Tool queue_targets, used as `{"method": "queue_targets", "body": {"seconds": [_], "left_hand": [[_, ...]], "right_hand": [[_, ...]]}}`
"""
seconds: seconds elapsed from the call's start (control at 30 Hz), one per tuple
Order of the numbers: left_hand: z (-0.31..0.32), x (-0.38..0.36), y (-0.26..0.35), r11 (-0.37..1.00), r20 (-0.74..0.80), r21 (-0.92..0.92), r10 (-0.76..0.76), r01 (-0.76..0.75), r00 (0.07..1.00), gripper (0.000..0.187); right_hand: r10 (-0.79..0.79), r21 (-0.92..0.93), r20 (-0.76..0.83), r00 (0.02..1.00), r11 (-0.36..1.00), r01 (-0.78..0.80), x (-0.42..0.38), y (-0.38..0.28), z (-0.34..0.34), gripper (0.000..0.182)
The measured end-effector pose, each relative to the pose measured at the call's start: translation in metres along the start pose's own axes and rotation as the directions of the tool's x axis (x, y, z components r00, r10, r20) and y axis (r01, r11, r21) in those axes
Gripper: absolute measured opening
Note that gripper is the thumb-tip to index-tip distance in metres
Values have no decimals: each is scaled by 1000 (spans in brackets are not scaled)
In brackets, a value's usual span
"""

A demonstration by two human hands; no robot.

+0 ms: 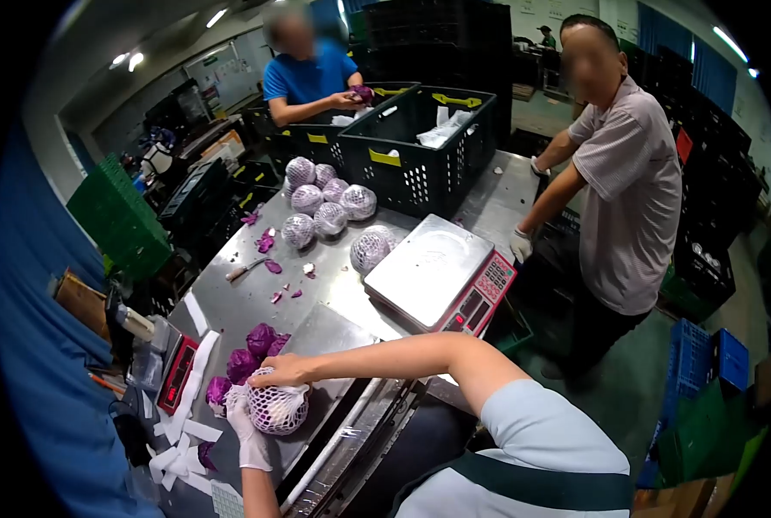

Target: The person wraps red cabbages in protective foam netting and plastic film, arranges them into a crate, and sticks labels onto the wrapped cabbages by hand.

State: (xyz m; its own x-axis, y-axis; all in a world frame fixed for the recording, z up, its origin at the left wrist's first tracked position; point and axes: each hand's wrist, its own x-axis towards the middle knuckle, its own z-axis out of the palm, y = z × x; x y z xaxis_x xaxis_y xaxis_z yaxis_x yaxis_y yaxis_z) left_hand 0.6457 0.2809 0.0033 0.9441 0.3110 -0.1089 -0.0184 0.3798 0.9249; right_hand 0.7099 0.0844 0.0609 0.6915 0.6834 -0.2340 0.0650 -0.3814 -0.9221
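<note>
Near the table's front edge lies a purple cabbage in a white foam net (279, 406). My right hand (283, 369), bare, grips the net at its top with bent fingers. On the cabbage's left side, my left hand (249, 432) in a white glove holds the net as well. Just behind them sit several unwrapped purple cabbages (242, 366). Farther back, several netted cabbages (330, 219) stand in a group, and another netted cabbage (369, 251) touches the silver scale (428, 268).
Dark green crates (415, 173) stand at the table's back. A knife (245, 269) and leaf scraps lie mid-table. White strips (178, 462) and a red scale (178, 373) are at left. A person in blue (312, 78) holds a cabbage; another person (627, 173) leans at right.
</note>
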Motion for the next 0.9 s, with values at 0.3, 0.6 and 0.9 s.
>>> {"method": "queue_targets", "body": {"seconds": [0.3,0.6,0.9], "left_hand": [[-34,-47,60,956,-87,269,-98,118,991,56],[33,-87,39,492,377,738,269,-463,886,58],[26,-118,56,185,452,811,406,-555,794,54]], "right_hand": [[30,149,153,988,987,-53,-26,-11,-16,87],[24,224,117,993,973,-50,-24,3,-9,87],[-24,203,88,996,979,5,-42,29,-41,49]]}}
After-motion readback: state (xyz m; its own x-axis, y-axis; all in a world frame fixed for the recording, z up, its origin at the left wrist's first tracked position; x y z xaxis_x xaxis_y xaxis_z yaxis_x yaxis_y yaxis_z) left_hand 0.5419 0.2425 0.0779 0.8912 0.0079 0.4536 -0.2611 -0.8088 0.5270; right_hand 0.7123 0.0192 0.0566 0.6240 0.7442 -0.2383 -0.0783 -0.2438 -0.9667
